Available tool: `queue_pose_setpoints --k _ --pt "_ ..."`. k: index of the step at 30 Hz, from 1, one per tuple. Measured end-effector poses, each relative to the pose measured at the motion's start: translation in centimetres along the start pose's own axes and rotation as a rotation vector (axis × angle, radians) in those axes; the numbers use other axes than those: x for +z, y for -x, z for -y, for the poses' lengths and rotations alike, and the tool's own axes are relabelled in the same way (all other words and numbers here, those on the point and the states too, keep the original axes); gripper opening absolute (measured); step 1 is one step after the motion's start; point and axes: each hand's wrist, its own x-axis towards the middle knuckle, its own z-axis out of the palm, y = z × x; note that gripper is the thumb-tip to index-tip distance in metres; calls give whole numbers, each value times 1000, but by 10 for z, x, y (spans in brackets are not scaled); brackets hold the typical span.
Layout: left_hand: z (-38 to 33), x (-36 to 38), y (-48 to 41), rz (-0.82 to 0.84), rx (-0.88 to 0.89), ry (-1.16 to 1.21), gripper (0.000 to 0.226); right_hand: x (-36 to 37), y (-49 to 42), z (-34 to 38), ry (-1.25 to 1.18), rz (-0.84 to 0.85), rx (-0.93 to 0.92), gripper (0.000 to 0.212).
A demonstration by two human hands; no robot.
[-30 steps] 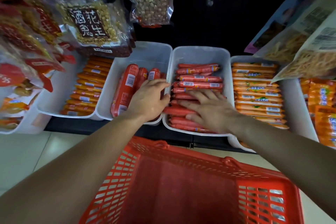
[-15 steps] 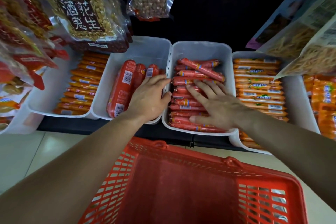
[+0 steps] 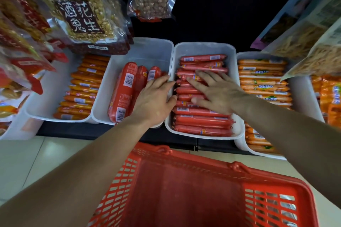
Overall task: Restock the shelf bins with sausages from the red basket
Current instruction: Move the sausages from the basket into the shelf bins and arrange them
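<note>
Right hand [image 3: 219, 96] lies flat, fingers spread, on glossy tubular sausages [image 3: 203, 121] in the white plastic bin [image 3: 204, 47]; left hand [image 3: 155, 101], loose and empty, touches its rim.

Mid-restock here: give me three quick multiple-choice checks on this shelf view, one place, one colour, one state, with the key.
1. The bin of thin red sausages stands, from the bin of thick red sausages: A right of it; B left of it; C behind it.
2. The wrappers in the bin left of the thick ones are mainly: A green; B orange; C white.
3. The right hand: A grips one sausage; B is fisted; C lies flat, fingers spread.
Key: 1 A, they sit side by side; 2 B, orange shows along each; 3 C, the palm rests on the thin red sausages.
</note>
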Motion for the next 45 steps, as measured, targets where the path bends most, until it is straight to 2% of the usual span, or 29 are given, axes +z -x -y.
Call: queue_pose_setpoints --k 3,8,10,13,20,25,27,30,32,35,37,42,45 --pt "0 0 1 10 1 -9 56 3 -7 -5 44 63 48 67" --pt "-6 -3 3 52 -13 -35 59 -5 -33 -7 79 -73 308 67" --pt "-5 -2 2 61 -12 -34 59 -2 -22 1 -23 -116 217 69" --pt "0 1 2 56 -2 -47 60 9 -5 6 -17 20 35 67" --pt "-2 0 2 56 -21 -21 59 -9 -47 -8 37 62 200 64" --pt "1 0 3 59 -3 -27 59 11 -16 1 -91 158 24 72" --pt "1 -1 4 70 -8 -20 58 6 -15 -4 -127 172 20 71" --pt "-3 -7 2 84 -17 9 56 -9 -11 0 -159 72 62 71" --pt "-5 -10 3 64 -15 10 56 -12 10 13 -213 12 -24 78" --pt "-4 -11 6 49 -26 -5 55 3 54 30 -166 141 -154 82" --pt "-4 -9 8 46 -25 -21 54 15 62 30 -139 171 -133 76" --pt "-1 -8 7 17 -45 -29 53 18 32 17 33 15 -50 72" --pt "3 -5 5 -2 -48 -45 52 9 8 -3 121 -66 109 70"
